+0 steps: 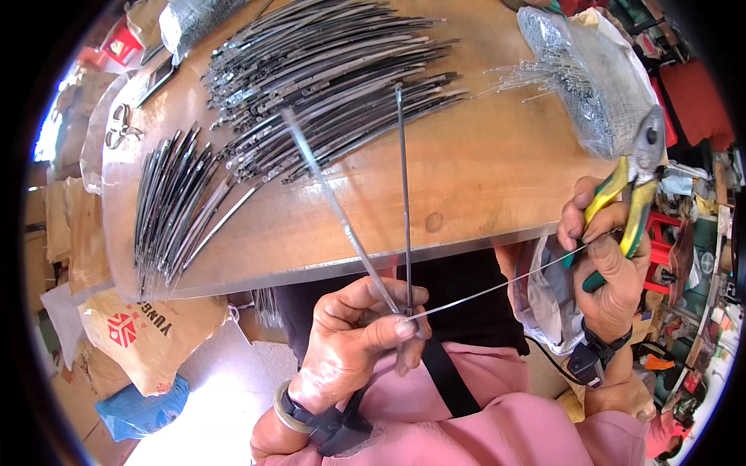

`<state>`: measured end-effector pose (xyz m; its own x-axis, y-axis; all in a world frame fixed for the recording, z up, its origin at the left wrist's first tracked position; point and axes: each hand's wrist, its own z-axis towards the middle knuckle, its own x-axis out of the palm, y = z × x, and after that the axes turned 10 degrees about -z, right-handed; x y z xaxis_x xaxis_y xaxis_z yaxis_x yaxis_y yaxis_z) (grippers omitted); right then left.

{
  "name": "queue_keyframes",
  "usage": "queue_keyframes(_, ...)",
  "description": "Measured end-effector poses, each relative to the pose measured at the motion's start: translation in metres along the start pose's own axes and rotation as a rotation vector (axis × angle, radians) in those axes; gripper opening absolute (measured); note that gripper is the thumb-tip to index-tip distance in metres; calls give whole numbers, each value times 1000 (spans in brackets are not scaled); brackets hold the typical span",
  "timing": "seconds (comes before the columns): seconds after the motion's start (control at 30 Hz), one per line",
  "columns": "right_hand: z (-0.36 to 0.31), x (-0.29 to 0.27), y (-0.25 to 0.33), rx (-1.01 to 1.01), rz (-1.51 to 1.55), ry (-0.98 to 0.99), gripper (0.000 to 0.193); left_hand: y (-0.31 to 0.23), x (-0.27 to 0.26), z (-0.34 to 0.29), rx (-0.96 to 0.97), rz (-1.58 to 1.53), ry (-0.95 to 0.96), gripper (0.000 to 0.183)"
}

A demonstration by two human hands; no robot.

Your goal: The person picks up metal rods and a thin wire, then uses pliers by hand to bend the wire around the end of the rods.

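Note:
My left hand [350, 338] is closed near the table's front edge, pinching the lower ends of two thin rods. One, a silvery rod [332, 198], leans left and is blurred; the other, a dark rod [404, 179], stands nearly upright. A thin metal wire [497, 284] runs from the left fingertips up to my right hand [610, 268]. The right fingers grip its far end and also hold a pair of pliers [641, 213] with yellow and green handles, jaws pointing up. Whether the wire passes through the rods' ends is hidden by the left fingers.
On the wooden table [497, 182] lie a large pile of dark rods [326, 70], a smaller bundle [167, 206], small scissors [122, 128] and a phone [155, 81]. Thin wires [536, 76] stick out of a clear plastic bag [610, 93]. A paper sack [140, 342] sits below left.

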<state>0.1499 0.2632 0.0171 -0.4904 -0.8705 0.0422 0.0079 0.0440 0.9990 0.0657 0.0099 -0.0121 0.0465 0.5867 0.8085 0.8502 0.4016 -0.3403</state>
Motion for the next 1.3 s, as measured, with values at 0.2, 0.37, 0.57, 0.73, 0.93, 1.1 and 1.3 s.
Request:
queue_keyframes(0.2, -3, -4, -7, -178, -400, 131, 17, 8, -6, -7, 179, 548, -152, 16)
queue_keyframes(0.37, -11, 15, -27, -46, -459, 230, 16, 4, -9, 3, 94, 815, -40, 9)
queue_keyframes(0.57, -7, 23, -45, 137, -305, 228, 17, -2, -9, 12, -79, 812, -49, 9)
queue_keyframes(0.73, -7, 10, -44, 179, -254, 209, 14, -1, -15, 13, -126, 723, -56, 7)
queue_keyframes(0.93, -2, 11, -22, -146, -740, 403, 18, -3, -9, 15, -280, 759, -51, 6)
queue_keyframes(1.1, 13, 16, -12, -521, -1116, 480, 25, -7, -7, 16, -314, 748, -28, 6)
queue_keyframes(1.3, 26, 19, -21, -575, -1113, 596, 27, -12, -2, 14, -284, 805, -1, 5)
